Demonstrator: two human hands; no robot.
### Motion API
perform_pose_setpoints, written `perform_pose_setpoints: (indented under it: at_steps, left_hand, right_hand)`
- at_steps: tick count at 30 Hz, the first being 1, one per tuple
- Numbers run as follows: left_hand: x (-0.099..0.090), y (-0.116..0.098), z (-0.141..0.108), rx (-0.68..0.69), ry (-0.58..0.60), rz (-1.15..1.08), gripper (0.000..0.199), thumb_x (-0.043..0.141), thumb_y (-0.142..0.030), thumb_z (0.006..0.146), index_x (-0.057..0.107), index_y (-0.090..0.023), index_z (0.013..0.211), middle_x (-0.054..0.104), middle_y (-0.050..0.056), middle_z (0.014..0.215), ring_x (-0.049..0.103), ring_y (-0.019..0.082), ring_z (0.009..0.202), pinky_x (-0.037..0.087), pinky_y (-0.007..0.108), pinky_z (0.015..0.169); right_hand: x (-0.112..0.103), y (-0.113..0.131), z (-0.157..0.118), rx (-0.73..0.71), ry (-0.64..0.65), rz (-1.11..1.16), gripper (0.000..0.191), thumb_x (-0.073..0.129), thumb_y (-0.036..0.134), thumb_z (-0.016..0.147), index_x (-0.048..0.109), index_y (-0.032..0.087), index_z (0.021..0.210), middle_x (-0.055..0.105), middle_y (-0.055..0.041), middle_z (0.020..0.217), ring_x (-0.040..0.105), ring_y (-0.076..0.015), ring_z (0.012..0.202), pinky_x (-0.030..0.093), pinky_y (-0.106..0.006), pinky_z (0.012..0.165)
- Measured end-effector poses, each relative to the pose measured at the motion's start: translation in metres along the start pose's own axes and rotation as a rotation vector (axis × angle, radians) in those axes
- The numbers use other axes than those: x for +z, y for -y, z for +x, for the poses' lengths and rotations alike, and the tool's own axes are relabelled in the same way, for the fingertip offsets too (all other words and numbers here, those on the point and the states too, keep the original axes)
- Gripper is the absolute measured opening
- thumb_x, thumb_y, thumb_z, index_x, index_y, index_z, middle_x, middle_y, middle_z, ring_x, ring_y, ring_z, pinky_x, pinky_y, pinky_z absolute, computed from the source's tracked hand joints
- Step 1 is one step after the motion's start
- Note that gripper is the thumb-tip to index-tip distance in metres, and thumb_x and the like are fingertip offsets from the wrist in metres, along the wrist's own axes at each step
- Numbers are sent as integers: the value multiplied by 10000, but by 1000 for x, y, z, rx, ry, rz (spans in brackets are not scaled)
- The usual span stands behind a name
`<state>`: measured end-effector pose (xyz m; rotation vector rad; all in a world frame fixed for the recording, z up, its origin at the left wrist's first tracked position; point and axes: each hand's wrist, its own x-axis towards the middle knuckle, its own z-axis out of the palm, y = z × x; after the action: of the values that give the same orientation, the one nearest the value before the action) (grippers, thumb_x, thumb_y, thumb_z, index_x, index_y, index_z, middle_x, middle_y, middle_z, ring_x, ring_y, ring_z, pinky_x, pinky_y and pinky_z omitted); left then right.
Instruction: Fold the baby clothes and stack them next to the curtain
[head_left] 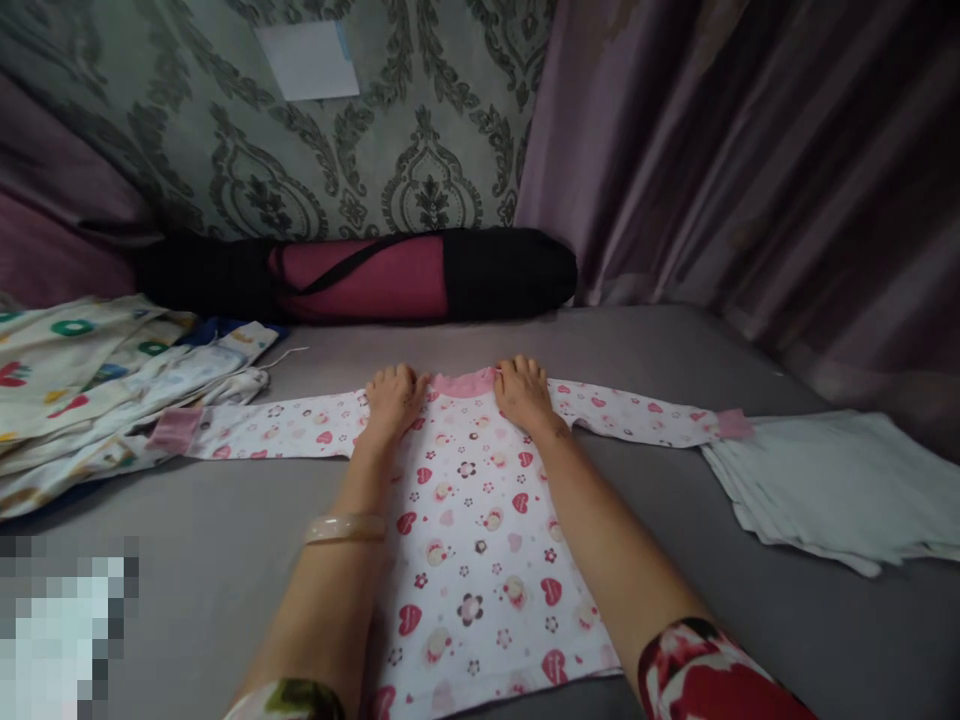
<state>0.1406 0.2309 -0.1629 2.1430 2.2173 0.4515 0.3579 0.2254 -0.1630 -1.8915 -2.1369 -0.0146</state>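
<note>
A white long-sleeved child's shirt (480,520) with pink collar, pink cuffs and a print of hearts and flowers lies spread out, its sleeves stretched to both sides. My left hand (394,398) is at the shoulder left of the collar, fingers curled onto the fabric. At the other shoulder, my right hand (525,392) holds the cloth the same way, its thumb by the collar edge. The fingertips' undersides are hidden. A pale bangle (345,528) circles my left wrist. The shirt's left cuff touches a heap of printed clothes (90,390).
The shirt lies on a grey sheet (645,350). Pale folded cloths (840,480) are stacked at the right, by the other cuff. Behind lies a long black and maroon bag (367,280) against the patterned wall (427,130). Purple curtains (675,150) hang at the right.
</note>
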Motion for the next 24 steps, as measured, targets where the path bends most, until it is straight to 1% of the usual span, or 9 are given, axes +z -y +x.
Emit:
perform_pose_setpoints:
  at_steps: [3,5,9,12,16,18,21,22,24]
  left_hand:
    - [-4,-10,5,100,-94,-66,314,391,-398,940,580,-164,1033,614,144,1080,524,306,1046,376,424,867]
    - [-6,-22,7,262,-112,-163,274,396,-371,935,586,-184,996,627,105,1004,540,264,977,387,393,851]
    - [1,-49,3,613,49,-346,261,380,-329,919,586,-189,842,619,69,835,551,202,824,415,328,794]
    - [15,-53,1,660,90,-350,273,342,-283,901,580,-195,801,614,82,803,555,206,792,425,339,784]
    - [30,-45,1,688,25,-351,272,341,-302,898,594,-203,889,627,88,865,571,226,850,426,372,818]
    - [32,-43,1,703,2,-333,273,355,-330,904,597,-205,925,631,87,886,577,233,872,426,382,829]
    - [33,-42,-1,715,-19,-300,277,361,-351,917,595,-208,956,636,90,917,581,241,892,430,393,832]
    - [32,-42,-1,720,-23,-293,274,360,-349,920,591,-208,961,638,92,924,581,243,897,430,398,834]
    - [31,-42,-3,731,-24,-281,265,356,-341,927,582,-209,967,638,94,936,579,244,906,429,402,840]
  right_hand:
    - [1,1,-1,-5,-24,0,324,323,306,984,572,177,1148,549,-125,1162,443,-275,1080,323,-389,909]
    - [1,1,-1,0,-37,-4,317,331,309,982,572,173,1138,549,-124,1158,443,-276,1079,329,-391,907]
    - [-1,1,-3,-2,-36,-1,302,352,309,975,567,166,1131,549,-125,1159,446,-275,1079,341,-399,909]
    - [-1,1,-5,-9,-32,10,310,344,319,979,559,174,1148,551,-121,1169,450,-272,1088,355,-402,916]
    - [-7,5,-3,41,26,41,326,345,307,977,555,164,1182,542,-135,1225,460,-277,1130,364,-418,943]
    - [-19,5,1,43,172,80,338,417,299,951,543,141,1222,522,-162,1285,454,-288,1186,355,-425,975]
    - [-53,-8,3,-64,359,208,485,525,347,902,464,162,1346,459,-161,1405,426,-280,1275,340,-406,1024]
    - [-67,-18,0,-88,335,254,529,525,374,902,426,183,1386,433,-143,1440,415,-267,1296,337,-394,1035]
    - [-94,-45,-11,-21,153,297,536,463,400,929,400,186,1416,410,-129,1469,401,-251,1318,324,-388,1053]
